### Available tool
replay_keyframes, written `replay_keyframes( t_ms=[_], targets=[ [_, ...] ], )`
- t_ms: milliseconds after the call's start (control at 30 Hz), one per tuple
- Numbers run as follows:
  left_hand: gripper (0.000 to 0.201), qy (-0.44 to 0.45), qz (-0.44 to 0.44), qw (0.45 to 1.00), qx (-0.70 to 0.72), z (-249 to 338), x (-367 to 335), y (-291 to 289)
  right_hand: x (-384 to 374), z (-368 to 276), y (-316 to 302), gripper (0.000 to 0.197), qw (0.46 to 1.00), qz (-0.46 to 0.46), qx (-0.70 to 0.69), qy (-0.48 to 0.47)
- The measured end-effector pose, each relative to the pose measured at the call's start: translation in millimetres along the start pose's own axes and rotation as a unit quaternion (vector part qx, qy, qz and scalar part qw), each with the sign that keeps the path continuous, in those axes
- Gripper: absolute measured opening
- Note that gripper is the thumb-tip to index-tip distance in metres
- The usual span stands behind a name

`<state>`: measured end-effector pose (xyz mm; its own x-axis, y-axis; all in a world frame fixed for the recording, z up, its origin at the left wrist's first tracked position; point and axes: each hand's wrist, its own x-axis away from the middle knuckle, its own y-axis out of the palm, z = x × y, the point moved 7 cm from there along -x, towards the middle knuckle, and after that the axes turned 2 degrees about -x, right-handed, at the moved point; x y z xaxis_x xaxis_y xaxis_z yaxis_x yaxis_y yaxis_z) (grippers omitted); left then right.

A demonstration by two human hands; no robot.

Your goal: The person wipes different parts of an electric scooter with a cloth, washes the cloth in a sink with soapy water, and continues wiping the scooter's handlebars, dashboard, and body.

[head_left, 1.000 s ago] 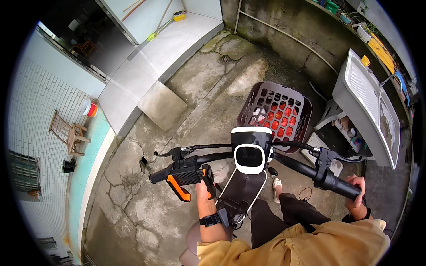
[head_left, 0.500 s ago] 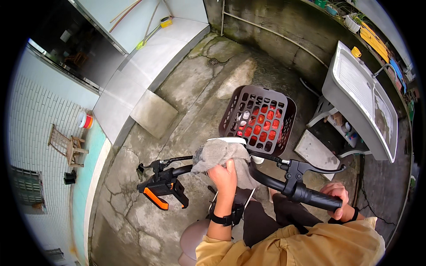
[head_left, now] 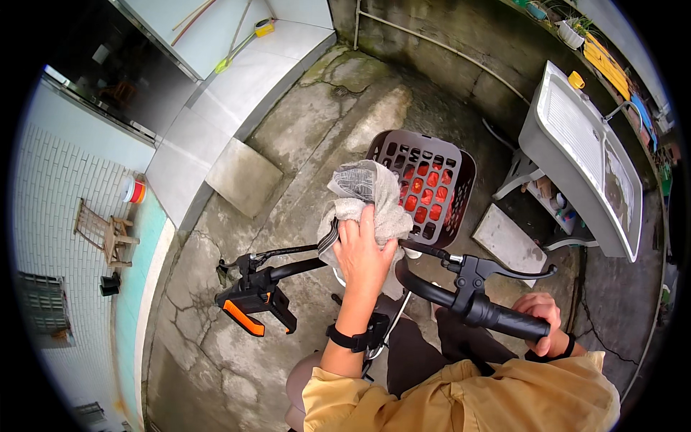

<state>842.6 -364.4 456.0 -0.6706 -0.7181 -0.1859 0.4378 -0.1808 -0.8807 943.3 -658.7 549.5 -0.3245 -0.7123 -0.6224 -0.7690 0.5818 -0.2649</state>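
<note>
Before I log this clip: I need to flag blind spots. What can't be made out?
- Head view: bike's centre display, hidden under the grey cloth and left hand.
- Right hand: its palm, behind the handlebar grip.
- Basket: contents hidden by its perforated wall.
- Sink: far end cut by rim.

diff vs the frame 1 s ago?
The left hand left the left grip, took a grey rag and now presses it over the white display at mid handlebar, which is hidden. The right hand stayed at the right grip; the basket stayed put.
</note>
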Motion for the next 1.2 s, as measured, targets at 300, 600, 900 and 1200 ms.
replay_keyframes(
  t_ms=[300,600,900,1200],
  targets=[
    [0.077,-0.109,0.189,0.956,0.196,-56,70,3,-6,-4,1,0.053,0.998,-0.034,0.038,0.029],
    [0.041,0.118,-0.185,0.821,0.528,30,12,-29,-1,-2,4,0.053,0.999,-0.017,0.032,0.014],
    [0.050,0.047,-0.306,0.785,0.537,39,-7,11,-3,-6,0,0.054,0.998,-0.030,0.041,0.020],
    [0.044,0.056,-0.232,0.788,0.568,56,8,-41,-1,-4,-9,0.044,0.999,-0.035,-0.002,-0.008]
  ],
)
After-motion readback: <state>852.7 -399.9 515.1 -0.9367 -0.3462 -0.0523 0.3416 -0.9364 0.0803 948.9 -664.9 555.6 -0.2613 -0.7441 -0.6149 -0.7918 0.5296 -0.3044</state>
